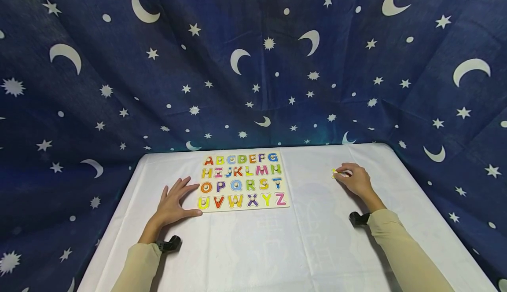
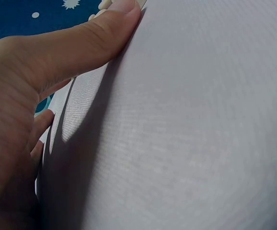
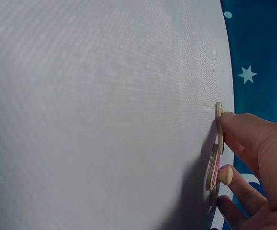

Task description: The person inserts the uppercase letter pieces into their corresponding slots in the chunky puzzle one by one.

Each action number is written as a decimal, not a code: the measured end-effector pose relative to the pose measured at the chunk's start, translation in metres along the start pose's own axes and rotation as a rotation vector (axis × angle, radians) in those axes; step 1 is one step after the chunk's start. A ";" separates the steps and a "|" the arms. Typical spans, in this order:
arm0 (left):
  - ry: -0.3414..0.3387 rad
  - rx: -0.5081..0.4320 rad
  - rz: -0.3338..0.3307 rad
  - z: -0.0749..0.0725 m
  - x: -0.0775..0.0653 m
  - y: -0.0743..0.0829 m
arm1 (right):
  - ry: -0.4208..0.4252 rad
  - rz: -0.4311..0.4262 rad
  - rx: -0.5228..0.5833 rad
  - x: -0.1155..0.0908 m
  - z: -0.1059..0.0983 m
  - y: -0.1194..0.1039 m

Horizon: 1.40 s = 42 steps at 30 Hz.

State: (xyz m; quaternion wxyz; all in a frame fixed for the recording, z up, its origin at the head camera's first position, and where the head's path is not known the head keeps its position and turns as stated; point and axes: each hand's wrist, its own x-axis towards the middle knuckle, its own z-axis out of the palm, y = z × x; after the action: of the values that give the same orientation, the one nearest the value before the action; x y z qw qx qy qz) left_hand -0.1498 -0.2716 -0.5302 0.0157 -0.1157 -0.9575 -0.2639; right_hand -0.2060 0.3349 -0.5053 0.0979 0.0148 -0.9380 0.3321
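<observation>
A wooden alphabet board (image 1: pixel 245 193) lies on the table, carrying rows of coloured, knobbed letters A to Z. My left hand (image 1: pixel 173 204) is spread along its left side, index fingertip near the O and thumb at the lower left corner. In the left wrist view the thumb (image 2: pixel 86 43) reaches the board's edge. Far right of the board, my right hand (image 1: pixel 356 180) pinches a small yellow letter piece (image 1: pixel 333 173) close over the table. The right wrist view has the thumb against a thin wooden piece (image 3: pixel 219 127), and fingers by a pink-faced piece with a round knob (image 3: pixel 225 175).
White cloth (image 1: pixel 253 257) covers the table. Behind it hangs a dark blue curtain (image 1: pixel 222 98) with moons and stars. Each wrist wears a black camera, one on the left (image 1: pixel 171 244) and one on the right (image 1: pixel 358 218).
</observation>
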 end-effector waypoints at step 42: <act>-0.007 -0.002 -0.009 -0.001 0.000 0.000 | -0.079 -0.228 0.168 -0.007 0.060 -0.135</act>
State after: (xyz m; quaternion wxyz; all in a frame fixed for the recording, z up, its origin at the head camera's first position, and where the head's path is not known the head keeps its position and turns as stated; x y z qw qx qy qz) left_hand -0.1499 -0.2720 -0.5288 0.0111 -0.1122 -0.9577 -0.2646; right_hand -0.1972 0.1921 -0.4686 0.0966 0.1423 -0.9023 0.3953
